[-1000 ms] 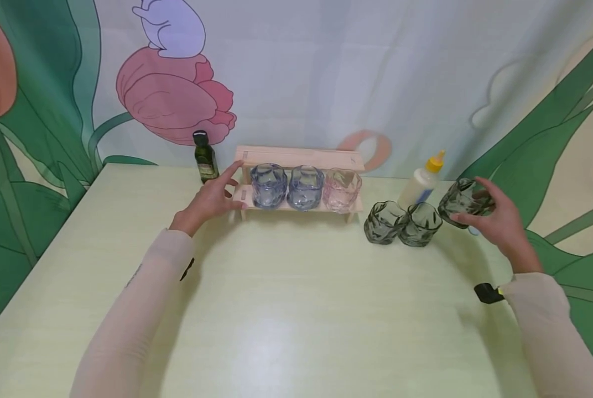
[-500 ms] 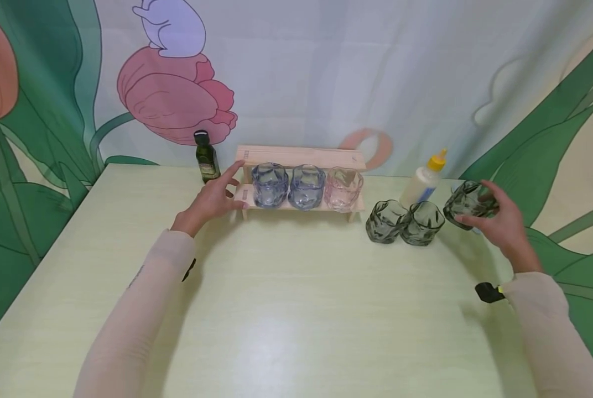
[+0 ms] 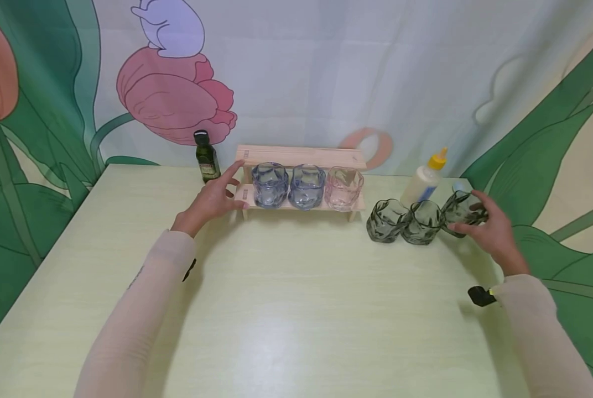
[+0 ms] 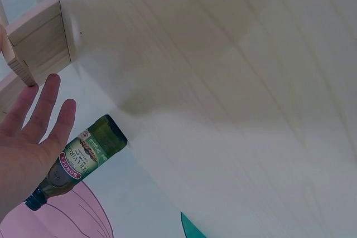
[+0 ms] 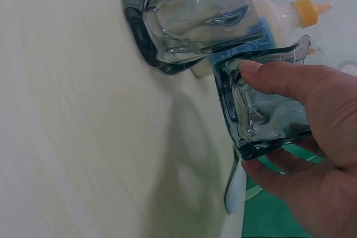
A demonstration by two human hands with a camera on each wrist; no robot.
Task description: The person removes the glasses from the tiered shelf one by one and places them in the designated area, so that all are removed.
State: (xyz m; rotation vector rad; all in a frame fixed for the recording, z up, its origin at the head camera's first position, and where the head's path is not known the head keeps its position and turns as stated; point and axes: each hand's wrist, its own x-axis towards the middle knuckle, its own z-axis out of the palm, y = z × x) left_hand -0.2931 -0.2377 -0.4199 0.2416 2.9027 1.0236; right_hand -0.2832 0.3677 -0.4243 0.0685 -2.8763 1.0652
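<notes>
My left hand [image 3: 212, 198] is at the left end of a two-step wooden rack [image 3: 301, 157], index finger against the upper step and thumb by the lower one. In the left wrist view its other fingers [image 4: 42, 110] are straight and spread. On the lower step stand two bluish glasses [image 3: 270, 186] [image 3: 307, 188] and a pink glass [image 3: 343, 189]. My right hand [image 3: 493, 232] grips a dark grey tumbler [image 3: 459, 210] between thumb and fingers, tilted, right beside two similar grey tumblers [image 3: 387, 221] [image 3: 422, 223] on the table. Whether its base touches the table I cannot tell.
A glue bottle [image 3: 421, 182] with a yellow nozzle stands behind the grey tumblers. Left of the rack is a green oil bottle [image 3: 207, 157]. A pale slender thing [image 5: 236, 190] lies near the table edge. A printed curtain [image 3: 286, 72] hangs behind the table [image 3: 276, 309].
My right hand first shifts slightly right, then brings the grey tumbler left and nearer, up against the other two in the head view. The left hand stays at the rack.
</notes>
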